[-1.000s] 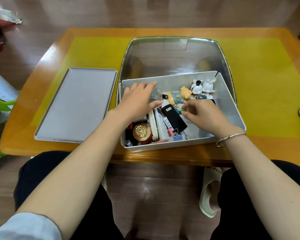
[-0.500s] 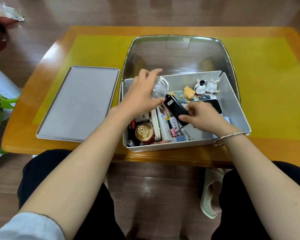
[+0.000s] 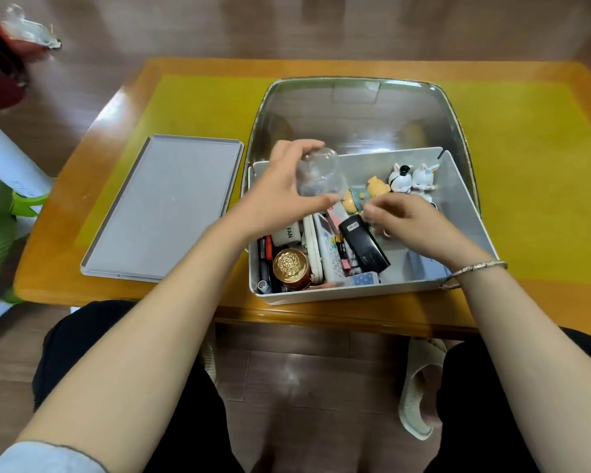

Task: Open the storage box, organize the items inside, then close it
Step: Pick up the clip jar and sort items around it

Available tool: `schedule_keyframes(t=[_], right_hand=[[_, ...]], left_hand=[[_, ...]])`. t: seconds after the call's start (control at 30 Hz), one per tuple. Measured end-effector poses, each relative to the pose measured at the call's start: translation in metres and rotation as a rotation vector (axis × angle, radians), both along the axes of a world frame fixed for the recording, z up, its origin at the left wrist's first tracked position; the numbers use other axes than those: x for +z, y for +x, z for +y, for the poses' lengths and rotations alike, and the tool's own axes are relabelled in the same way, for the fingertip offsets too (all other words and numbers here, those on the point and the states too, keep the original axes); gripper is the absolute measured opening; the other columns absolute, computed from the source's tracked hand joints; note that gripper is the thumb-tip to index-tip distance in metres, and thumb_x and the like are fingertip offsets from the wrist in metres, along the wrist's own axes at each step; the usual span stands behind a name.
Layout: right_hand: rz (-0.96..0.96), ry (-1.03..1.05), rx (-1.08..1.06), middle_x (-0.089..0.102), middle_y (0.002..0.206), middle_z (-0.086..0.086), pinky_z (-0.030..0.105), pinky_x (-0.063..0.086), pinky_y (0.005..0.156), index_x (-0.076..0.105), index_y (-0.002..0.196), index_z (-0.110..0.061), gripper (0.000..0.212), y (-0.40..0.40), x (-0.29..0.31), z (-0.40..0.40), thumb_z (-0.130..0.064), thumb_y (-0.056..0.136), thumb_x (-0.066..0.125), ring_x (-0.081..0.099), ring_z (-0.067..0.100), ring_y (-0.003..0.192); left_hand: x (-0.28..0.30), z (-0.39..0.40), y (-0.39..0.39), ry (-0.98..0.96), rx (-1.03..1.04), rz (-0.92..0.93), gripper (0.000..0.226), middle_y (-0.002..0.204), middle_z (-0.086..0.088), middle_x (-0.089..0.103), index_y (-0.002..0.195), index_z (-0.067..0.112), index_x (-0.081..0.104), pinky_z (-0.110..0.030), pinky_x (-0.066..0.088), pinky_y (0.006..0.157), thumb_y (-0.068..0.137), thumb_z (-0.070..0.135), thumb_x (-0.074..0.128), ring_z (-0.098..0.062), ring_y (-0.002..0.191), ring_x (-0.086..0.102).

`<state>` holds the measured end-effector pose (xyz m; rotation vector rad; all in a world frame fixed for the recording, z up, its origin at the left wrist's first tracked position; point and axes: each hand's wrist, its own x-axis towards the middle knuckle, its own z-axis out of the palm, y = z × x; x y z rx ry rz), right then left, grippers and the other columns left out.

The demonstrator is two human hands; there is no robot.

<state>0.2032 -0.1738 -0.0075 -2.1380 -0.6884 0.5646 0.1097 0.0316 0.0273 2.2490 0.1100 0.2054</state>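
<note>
Now | left hand (image 3: 280, 196): fingers curled round clear dome (image 3: 318, 175) above storage box (image 3: 355, 291) | right hand (image 3: 413, 223): fingers bunched, pinching something too small to tell

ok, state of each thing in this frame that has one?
storage box: open, items inside
lid: off, flat on table left of box
clear dome: lifted, held by left hand
right hand: fingers curled, over the box; whether it holds anything is unclear
black device: lying in box
</note>
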Motion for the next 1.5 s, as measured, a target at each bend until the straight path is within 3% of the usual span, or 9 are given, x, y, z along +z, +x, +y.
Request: schedule_keyframes(t=[0.17, 0.27, 0.43, 0.77, 0.93, 1.03, 1.17, 1.3, 1.5], right_hand=[[0.633, 0.482, 0.018, 0.072, 0.094, 0.014, 0.031, 0.058, 0.074, 0.063, 0.104, -0.004, 0.040, -0.013, 0.007, 0.016, -0.028, 0.101, 0.031, 0.069, 0.023, 0.083], [0.697, 0.523, 0.073, 0.072, 0.096, 0.013, 0.028, 0.057, 0.071, 0.062, 0.107, -0.002, 0.035, -0.015, 0.008, 0.014, -0.019, 0.101, 0.031, 0.070, 0.022, 0.085], [0.755, 0.488, 0.126, 0.072, 0.091, 0.013, 0.028, 0.057, 0.069, 0.059, 0.108, 0.004, 0.034, -0.021, 0.006, 0.015, -0.016, 0.099, 0.033, 0.069, 0.021, 0.080], [0.013, -0.029, -0.117, 0.071, 0.087, 0.005, 0.030, 0.047, 0.073, 0.068, 0.088, -0.019, 0.012, 0.004, -0.006, 0.005, -0.029, 0.090, 0.060, 0.061, 0.013, 0.074], [-0.223, -0.429, -0.016, 0.067, 0.091, -0.003, 0.033, 0.051, 0.081, 0.066, 0.103, -0.019, 0.045, -0.005, -0.014, 0.001, -0.049, 0.070, 0.075, 0.060, 0.016, 0.090], [-0.254, -0.460, 0.106, 0.065, 0.099, -0.002, 0.034, 0.050, 0.082, 0.060, 0.116, -0.023, 0.057, -0.013, -0.015, 0.007, -0.052, 0.069, 0.074, 0.058, 0.018, 0.094], [-0.219, -0.352, 0.074, 0.062, 0.076, -0.013, 0.019, 0.037, 0.058, 0.071, 0.091, -0.023, 0.033, -0.009, -0.008, 0.004, -0.050, 0.072, 0.073, 0.053, 0.002, 0.069], [-0.363, -0.327, 0.104, 0.062, 0.109, -0.006, 0.032, 0.045, 0.086, 0.065, 0.111, -0.023, 0.044, -0.017, -0.006, 0.008, -0.049, 0.076, 0.070, 0.055, 0.014, 0.101], [-0.317, -0.172, 0.496, 0.055, 0.126, -0.013, 0.020, 0.032, 0.094, 0.053, 0.128, -0.034, 0.057, -0.057, 0.002, 0.054, -0.050, 0.076, 0.070, 0.043, 0.003, 0.114]], left_hand=[[-0.008, -0.025, -0.006, 0.034, -0.123, -0.033, 0.066, 0.122, 0.002, 0.037, 0.133, 0.017, 0.039, -0.004, 0.031, 0.088, 0.078, 0.023, 0.075, 0.006, 0.102, 0.041], [-0.014, -0.034, -0.008, 0.114, -0.172, 0.008, 0.068, 0.128, -0.003, 0.040, 0.135, 0.008, 0.036, -0.014, 0.034, 0.098, 0.079, 0.020, 0.074, -0.008, 0.113, 0.041], [-0.017, -0.037, -0.011, 0.180, -0.143, 0.006, 0.069, 0.110, 0.009, 0.047, 0.122, 0.016, 0.045, -0.002, 0.034, 0.074, 0.067, 0.039, 0.081, 0.006, 0.089, 0.038], [0.003, 0.018, -0.014, 0.255, 0.268, -0.058, 0.053, 0.102, 0.004, 0.048, 0.103, 0.028, 0.039, -0.018, 0.035, 0.068, 0.061, 0.024, 0.073, -0.012, 0.088, 0.047], [0.010, 0.050, -0.022, 0.308, 0.474, -0.026, 0.059, 0.107, -0.001, 0.047, 0.112, 0.019, 0.041, -0.031, 0.039, 0.073, 0.063, 0.026, 0.073, -0.019, 0.090, 0.046], [0.009, 0.059, -0.026, 0.336, 0.534, 0.008, 0.058, 0.105, -0.002, 0.044, 0.113, 0.014, 0.042, -0.033, 0.040, 0.075, 0.065, 0.024, 0.073, -0.022, 0.088, 0.045], [0.006, 0.061, -0.028, 0.351, 0.522, 0.026, 0.056, 0.106, -0.004, 0.043, 0.113, 0.014, 0.041, -0.032, 0.038, 0.074, 0.067, 0.023, 0.072, -0.024, 0.087, 0.045], [0.006, 0.065, -0.031, 0.384, 0.529, 0.026, 0.057, 0.108, -0.005, 0.043, 0.113, 0.015, 0.041, -0.034, 0.039, 0.072, 0.067, 0.025, 0.073, -0.027, 0.087, 0.047], [0.009, 0.076, -0.036, 0.455, 0.630, 0.065, 0.059, 0.114, -0.010, 0.045, 0.115, 0.016, 0.041, -0.035, 0.036, 0.063, 0.067, 0.025, 0.075, -0.028, 0.078, 0.044]])
